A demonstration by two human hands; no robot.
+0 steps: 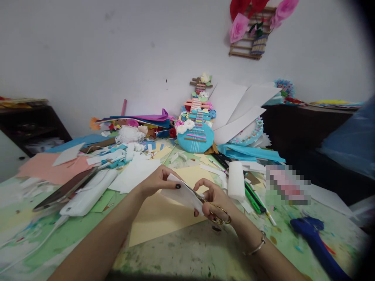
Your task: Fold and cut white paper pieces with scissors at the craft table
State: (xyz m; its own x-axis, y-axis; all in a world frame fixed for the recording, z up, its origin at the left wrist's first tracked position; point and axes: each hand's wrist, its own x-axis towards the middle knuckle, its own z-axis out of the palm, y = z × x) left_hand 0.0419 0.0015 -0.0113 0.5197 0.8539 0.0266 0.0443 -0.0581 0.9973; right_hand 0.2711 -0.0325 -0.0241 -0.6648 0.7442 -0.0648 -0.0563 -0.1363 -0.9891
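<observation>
My left hand [161, 182] pinches a piece of white paper [181, 198] by its upper left part, thumb on top. In my right hand [213, 195] is a pair of scissors with gold handles [222, 214]. Their blades lie along the upper edge of the white paper, pointing toward my left hand; whether they are parted I cannot tell. Some right fingers reach under the paper and are partly hidden by it. Below both hands, a sheet of cream paper [158, 224] lies flat on the paint-stained green table [164, 259].
A blue glue gun [315, 238] lies at the right. A white roll [236, 181] and a green cutter [254, 198] are beside my right hand. On the left are a white power bank [89, 193] and a tablet [63, 191]. A decorated blue paper guitar [195, 138] leans at the back.
</observation>
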